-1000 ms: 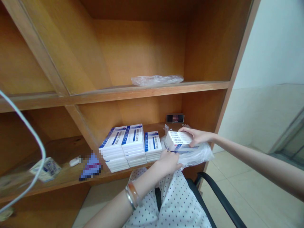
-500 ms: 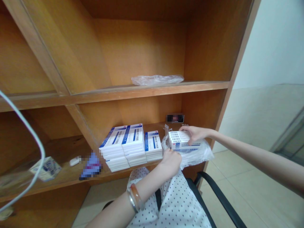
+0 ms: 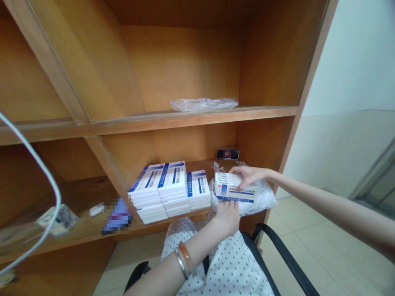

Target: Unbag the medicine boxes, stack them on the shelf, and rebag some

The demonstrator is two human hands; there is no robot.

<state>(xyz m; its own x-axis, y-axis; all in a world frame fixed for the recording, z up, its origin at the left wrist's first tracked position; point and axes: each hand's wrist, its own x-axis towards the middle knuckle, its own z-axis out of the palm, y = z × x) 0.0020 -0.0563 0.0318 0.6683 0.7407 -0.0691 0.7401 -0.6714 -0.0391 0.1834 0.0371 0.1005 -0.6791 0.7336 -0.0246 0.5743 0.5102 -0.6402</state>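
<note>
My right hand [image 3: 247, 177] grips a bundle of white and blue medicine boxes [image 3: 236, 192] from above, thumb on the front and fingers behind. The bundle is tilted so a printed face points toward me, with rows of barcodes along its upper side. Under and around it lies a clear plastic bag [image 3: 265, 197]. At the bundle's lower front edge, my left hand [image 3: 227, 217] is closed, its fingers curled at the bag; the fingertips are partly hidden. Just left of the bag stand stacked medicine boxes, a shorter stack [image 3: 199, 189] beside taller ones [image 3: 163, 185].
A phone [image 3: 227, 154] leans at the back of the wooden shelf. Another crumpled plastic bag [image 3: 203, 104] lies on the shelf above. To the left are a small carton [image 3: 58, 220], a white object [image 3: 96, 209] and a pale cable [image 3: 46, 181]. A black chair armrest [image 3: 284, 255] is at lower right.
The bundle of boxes has turned so its printed face points more toward me, and it has shifted slightly left. My left hand has moved slightly right and down.
</note>
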